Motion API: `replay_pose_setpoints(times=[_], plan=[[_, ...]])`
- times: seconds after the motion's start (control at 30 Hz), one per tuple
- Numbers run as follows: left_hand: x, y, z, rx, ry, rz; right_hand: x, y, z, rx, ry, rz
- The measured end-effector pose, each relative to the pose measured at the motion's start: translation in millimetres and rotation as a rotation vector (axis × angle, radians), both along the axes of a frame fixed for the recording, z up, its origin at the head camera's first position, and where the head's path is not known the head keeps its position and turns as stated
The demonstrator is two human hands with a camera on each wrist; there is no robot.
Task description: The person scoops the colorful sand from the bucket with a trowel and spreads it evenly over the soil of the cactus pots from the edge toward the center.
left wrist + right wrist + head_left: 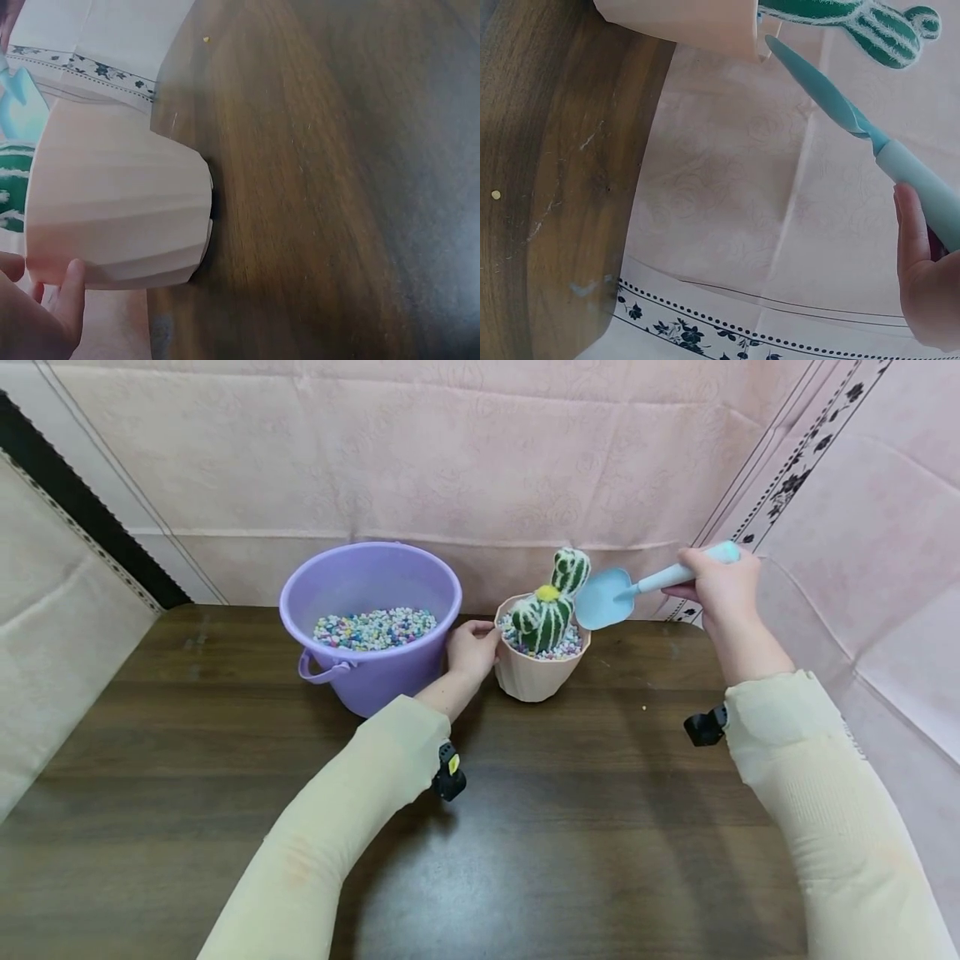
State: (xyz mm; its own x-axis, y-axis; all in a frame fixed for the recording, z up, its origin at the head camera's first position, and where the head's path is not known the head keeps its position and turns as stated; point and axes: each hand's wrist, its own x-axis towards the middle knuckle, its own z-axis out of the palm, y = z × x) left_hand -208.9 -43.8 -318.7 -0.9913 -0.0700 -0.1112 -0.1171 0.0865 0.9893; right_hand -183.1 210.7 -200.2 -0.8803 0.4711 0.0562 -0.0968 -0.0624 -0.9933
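My left hand (471, 652) holds the rim of a pale pink flowerpot (529, 680) at its left side; in the left wrist view its fingers (69, 304) lie at the pot's rim and wall. In the pot stands a green and white cactus (546, 620) with a yellow flower, surrounded by small coloured pebbles (564, 648). My right hand (726, 583) grips the handle of a light blue trowel (604, 600). The blade tilts down toward the pot's right rim, its tip right by that edge in the right wrist view (810, 84).
A purple bucket (390, 681) partly filled with coloured pebbles (375, 628) stands left of the pot, its handle hanging at the front. One small yellow pebble (643, 707) lies on the brown wooden table (525, 827). Pink cloth (450, 452) hangs close behind and at the right.
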Motion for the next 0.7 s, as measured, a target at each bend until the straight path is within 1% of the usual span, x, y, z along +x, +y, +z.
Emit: replay_pose_setpoints(times=[0.17, 0.33, 0.4, 0.5, 0.7], plan=[[7.3, -6.4, 5.4, 0.0, -0.009, -0.028, 2.2, 2, -0.2, -0.04, 0.01, 0.001], [18.7, -10.5, 15.1, -0.02, 0.011, -0.094, 5.8, 6, 1.3, -0.081, 0.027, -0.009], [23.9, -11.4, 19.1, -0.012, 0.016, -0.118, 7.6, 7, 2.9, -0.104, 0.037, -0.013], [30.1, -12.8, 24.0, 0.026, 0.01, -0.152, 10.6, 9, 6.1, -0.125, 0.043, -0.018], [38.3, -19.7, 36.2, 0.068, 0.015, -0.231, 16.9, 12, 15.0, -0.163, 0.071, -0.01]])
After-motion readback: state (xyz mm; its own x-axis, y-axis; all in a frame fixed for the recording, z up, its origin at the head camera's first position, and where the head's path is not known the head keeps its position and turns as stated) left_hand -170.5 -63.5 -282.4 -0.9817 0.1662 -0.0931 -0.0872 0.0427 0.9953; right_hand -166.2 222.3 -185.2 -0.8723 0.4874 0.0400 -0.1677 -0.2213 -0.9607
